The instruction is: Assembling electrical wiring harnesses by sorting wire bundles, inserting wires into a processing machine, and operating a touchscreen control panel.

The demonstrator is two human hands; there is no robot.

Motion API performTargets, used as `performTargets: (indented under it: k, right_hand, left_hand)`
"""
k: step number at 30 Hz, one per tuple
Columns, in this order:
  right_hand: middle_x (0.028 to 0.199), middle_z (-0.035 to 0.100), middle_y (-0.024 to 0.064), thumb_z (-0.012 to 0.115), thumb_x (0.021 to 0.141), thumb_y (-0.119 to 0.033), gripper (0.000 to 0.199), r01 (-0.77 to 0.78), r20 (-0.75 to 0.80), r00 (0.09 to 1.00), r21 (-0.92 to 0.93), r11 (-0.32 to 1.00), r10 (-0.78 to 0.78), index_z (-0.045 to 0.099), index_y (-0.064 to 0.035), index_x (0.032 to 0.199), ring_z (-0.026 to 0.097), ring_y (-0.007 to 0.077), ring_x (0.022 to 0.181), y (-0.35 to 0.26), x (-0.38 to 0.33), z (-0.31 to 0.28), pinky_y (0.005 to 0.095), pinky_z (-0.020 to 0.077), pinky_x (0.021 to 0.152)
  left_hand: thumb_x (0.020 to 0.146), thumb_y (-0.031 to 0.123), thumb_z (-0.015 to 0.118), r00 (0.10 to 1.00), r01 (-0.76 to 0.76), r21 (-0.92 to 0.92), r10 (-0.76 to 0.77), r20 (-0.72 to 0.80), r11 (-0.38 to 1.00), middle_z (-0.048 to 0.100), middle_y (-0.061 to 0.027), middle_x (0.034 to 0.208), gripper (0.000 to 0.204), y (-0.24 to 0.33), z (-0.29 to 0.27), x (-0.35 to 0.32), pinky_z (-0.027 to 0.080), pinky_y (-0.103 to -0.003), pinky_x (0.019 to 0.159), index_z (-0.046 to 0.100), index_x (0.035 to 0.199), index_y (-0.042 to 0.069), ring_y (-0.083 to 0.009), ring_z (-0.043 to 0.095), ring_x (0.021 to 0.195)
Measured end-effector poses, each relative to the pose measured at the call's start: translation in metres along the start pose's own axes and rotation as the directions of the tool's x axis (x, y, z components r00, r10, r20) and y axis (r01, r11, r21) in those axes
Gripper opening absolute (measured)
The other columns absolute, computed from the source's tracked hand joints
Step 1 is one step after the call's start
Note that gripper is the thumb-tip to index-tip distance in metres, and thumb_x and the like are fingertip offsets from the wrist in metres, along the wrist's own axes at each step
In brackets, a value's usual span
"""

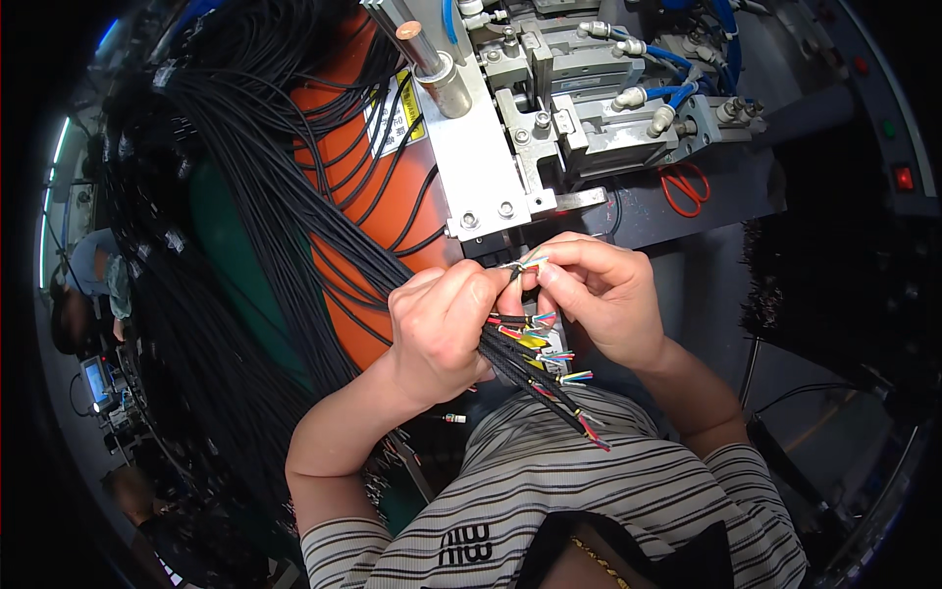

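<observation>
My left hand [440,329] grips a bundle of black cables [294,206] whose stripped ends show several coloured wires [545,344] fanning out below my fingers. My right hand [599,290] pinches the coloured wire tips of one cable end [522,265] between thumb and forefinger, right beside my left fingertips. Both hands are held close together just below the front of a grey metal machine [549,108]. The rest of the cable bundle runs up and left over an orange panel [343,196].
The machine has blue air hoses [677,59] and a steel cylinder [427,54]. Orange-handled scissors [684,187] lie on the dark bench to the right. A control panel with a red button [904,179] sits at far right. Another person [93,285] is at far left.
</observation>
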State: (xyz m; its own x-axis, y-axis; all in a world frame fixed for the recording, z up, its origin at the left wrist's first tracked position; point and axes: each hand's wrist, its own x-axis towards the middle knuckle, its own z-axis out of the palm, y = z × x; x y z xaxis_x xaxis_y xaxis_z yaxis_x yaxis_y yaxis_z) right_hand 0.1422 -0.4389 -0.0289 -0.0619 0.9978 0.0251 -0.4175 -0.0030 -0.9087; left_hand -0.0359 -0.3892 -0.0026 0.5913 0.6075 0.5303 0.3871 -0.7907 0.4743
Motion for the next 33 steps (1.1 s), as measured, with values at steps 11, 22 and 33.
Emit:
performTargets:
  k: [11, 22, 33]
  right_hand:
    - [0.075, 0.063, 0.0088, 0.068, 0.078, 0.003, 0.006, 0.329, 0.16, 0.928, -0.777, 0.537, -0.337, 0.064, 0.0017, 0.083, 0.058, 0.0129, 0.053, -0.009, 0.008, -0.007, 0.026, 0.0437, 0.046]
    - [0.076, 0.063, 0.0092, 0.068, 0.078, 0.001, 0.006, 0.276, 0.165, 0.948, -0.849, 0.45, -0.272, 0.064, 0.0006, 0.083, 0.061, 0.0218, 0.055, -0.003, 0.009, -0.016, 0.0307, 0.0475, 0.049]
    - [0.082, 0.064, 0.0088, 0.068, 0.076, 0.001, 0.009, 0.323, 0.3, 0.939, -0.937, 0.135, -0.166, 0.066, -0.0025, 0.084, 0.064, 0.0259, 0.064, -0.022, 0.012, -0.01, 0.0338, 0.05, 0.055]
  left_hand:
    - [0.075, 0.009, 0.067, 0.979, -0.112, 0.206, 0.072, 0.191, 0.972, 0.054, -0.0033, 0.069, 0.027, 0.008, -0.008, 0.0, 0.037, -0.03, 0.049, 0.066, 0.099, -0.004, -0.0161, 0.053, 0.053]
    - [0.065, 0.01, 0.067, 0.932, 0.024, 0.161, -0.08, 0.354, 0.987, 0.056, -0.0093, 0.096, 0.055, 0.011, -0.012, 0.003, 0.048, -0.036, 0.07, 0.062, 0.118, -0.003, -0.0235, 0.059, 0.08]
    - [0.07, 0.009, 0.064, 0.915, -0.114, 0.157, 0.042, 0.4, 0.981, 0.053, -0.0086, 0.088, 0.046, 0.008, -0.011, 0.01, 0.048, -0.033, 0.067, 0.063, 0.113, -0.007, -0.0225, 0.057, 0.076]
